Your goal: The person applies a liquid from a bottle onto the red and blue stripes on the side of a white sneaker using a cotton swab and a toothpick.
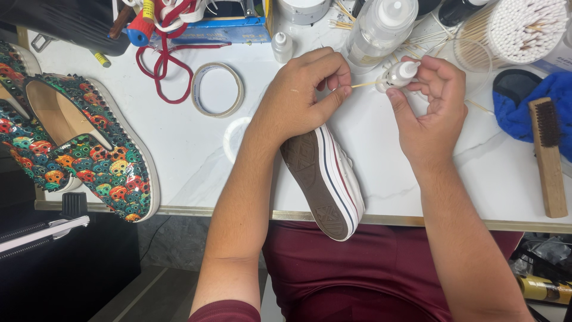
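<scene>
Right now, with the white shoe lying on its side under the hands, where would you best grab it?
Grip the white shoe around its heel end, coming from the table edge. It lies on its side, heel overhanging toward the person, sole facing left; the toe is hidden under the left hand.

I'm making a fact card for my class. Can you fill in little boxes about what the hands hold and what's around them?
Left hand: pinches a thin wooden swab stick
Right hand: holds a small white dropper bottle, its tip meeting the stick
Under the hands: white sneaker on its side, brown sole showing
Table left: colourful studded shoes, tape roll, red laces
Table right: wooden brush, blue cloth, tub of cotton swabs
</scene>
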